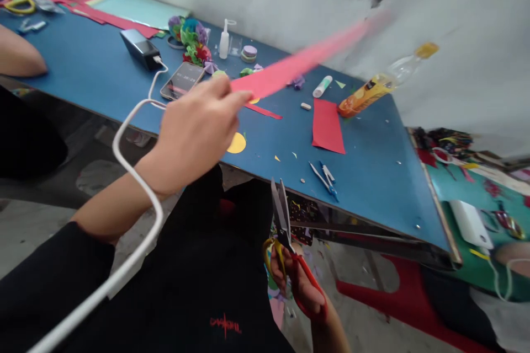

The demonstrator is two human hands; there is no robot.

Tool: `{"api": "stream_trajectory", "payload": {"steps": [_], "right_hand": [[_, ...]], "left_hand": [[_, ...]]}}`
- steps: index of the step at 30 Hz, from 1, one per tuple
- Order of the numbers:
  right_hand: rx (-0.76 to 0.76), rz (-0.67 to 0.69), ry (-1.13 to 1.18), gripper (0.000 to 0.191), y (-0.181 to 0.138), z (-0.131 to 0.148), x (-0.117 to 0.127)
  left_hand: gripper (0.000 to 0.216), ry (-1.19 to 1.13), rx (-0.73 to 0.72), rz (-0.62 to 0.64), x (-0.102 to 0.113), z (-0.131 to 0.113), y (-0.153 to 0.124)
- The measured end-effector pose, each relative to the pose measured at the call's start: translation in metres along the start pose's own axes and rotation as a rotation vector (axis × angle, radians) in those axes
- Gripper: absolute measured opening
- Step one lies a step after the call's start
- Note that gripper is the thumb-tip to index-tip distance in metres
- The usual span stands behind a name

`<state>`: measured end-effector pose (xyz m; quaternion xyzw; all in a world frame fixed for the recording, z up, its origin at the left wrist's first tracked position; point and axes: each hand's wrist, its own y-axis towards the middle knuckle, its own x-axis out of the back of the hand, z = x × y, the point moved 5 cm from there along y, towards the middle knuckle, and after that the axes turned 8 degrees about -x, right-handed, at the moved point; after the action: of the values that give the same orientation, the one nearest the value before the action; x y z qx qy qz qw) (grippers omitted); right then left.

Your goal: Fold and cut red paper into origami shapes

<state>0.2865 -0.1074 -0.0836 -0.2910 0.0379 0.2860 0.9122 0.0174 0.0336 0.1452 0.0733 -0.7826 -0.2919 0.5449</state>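
Note:
My left hand [197, 128] is raised over the near edge of the blue table [372, 171], its fingers pinched on one end of a long red paper strip [298, 63] that stretches up and to the right, blurred by motion. My right hand [300, 281] is low, below the table edge, with its fingers through the red and yellow handles of a pair of scissors [284, 220]. The blades point up and are slightly apart.
On the table lie a red paper sheet [327, 126], a phone [182, 80], a power bank [141, 48] with a white cable [136, 176], a glue stick [322, 86], a tipped bottle [381, 85], small snips [325, 176] and paper flowers [192, 38]. Another person's arm [19, 58] rests far left.

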Motion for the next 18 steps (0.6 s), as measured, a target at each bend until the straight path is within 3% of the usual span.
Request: {"api": "stream_trajectory", "payload": {"steps": [3, 6, 8, 9, 11, 13, 15, 16, 18], "right_hand": [[0.054, 0.063, 0.118, 0.092, 0.0, 0.002, -0.002], [0.017, 0.011, 0.149, 0.092, -0.003, -0.004, 0.003], [0.008, -0.02, 0.164, 0.092, -0.008, -0.012, 0.007], [0.011, -0.022, 0.176, 0.092, -0.012, -0.017, 0.008], [0.013, -0.055, 0.21, 0.092, -0.02, -0.028, 0.012], [0.005, -0.161, 0.24, 0.091, -0.03, -0.039, 0.016], [-0.014, -0.299, 0.243, 0.091, -0.038, -0.047, 0.019], [-0.025, -0.352, 0.238, 0.092, -0.041, -0.048, 0.018], [-0.057, -0.399, 0.236, 0.089, -0.04, -0.046, 0.012]], "left_hand": [[0.021, -0.183, 0.077, 0.304, -0.049, -0.024, 0.011], [0.014, -0.481, 0.152, 0.412, -0.107, -0.047, 0.005], [0.031, -0.599, 0.131, 0.483, -0.131, -0.059, -0.007], [0.039, -0.677, 0.111, 0.479, -0.135, -0.061, -0.014], [0.032, -0.823, 0.134, 0.408, -0.129, -0.054, -0.033], [0.025, -0.804, 0.234, 0.23, -0.112, -0.029, -0.055], [0.038, -0.703, 0.426, 0.101, -0.098, 0.003, -0.08], [0.042, -0.727, 0.522, 0.104, -0.097, 0.016, -0.091], [0.044, -0.885, 0.662, 0.261, -0.111, 0.027, -0.107]]}}
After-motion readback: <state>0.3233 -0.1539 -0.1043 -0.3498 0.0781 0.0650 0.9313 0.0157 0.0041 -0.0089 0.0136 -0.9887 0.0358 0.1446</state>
